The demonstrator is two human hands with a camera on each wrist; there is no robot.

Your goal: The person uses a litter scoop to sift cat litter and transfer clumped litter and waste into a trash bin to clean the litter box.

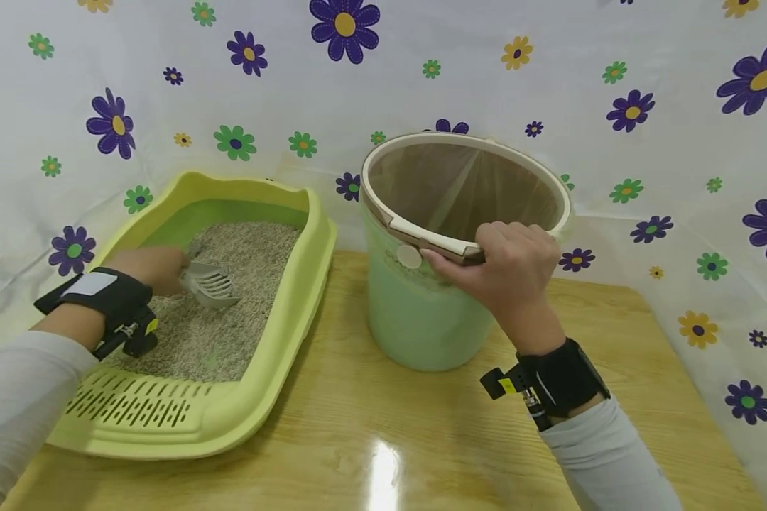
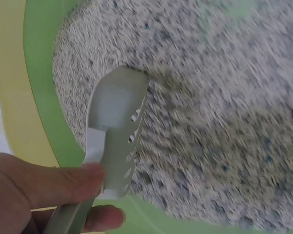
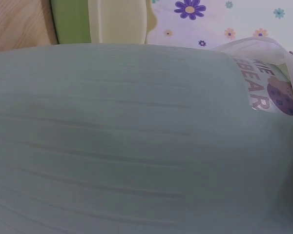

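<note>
A yellow-green litter tray (image 1: 265, 397) full of pale grey litter (image 1: 230, 326) lies on the left of the wooden table. My left hand (image 1: 153, 266) grips the handle of a grey slotted scoop (image 1: 211, 284) whose blade rests on the litter. In the left wrist view my thumb and fingers (image 2: 49, 187) pinch the scoop (image 2: 117, 126) handle, its blade lying over the litter (image 2: 215, 107) near the tray's green wall (image 2: 39, 73). My right hand (image 1: 508, 266) grips the near rim of a pale green bin (image 1: 415, 319) lined with a clear bag. The right wrist view is filled by the bin's wall (image 3: 136, 136).
The wooden table (image 1: 390, 440) stretches in front of tray and bin. A white flowered cloth (image 1: 486, 71) hangs behind and along both sides. The tray's front lip (image 1: 134, 408) has a slotted grille. A printed sticker (image 3: 271, 92) shows at the bin's upper edge.
</note>
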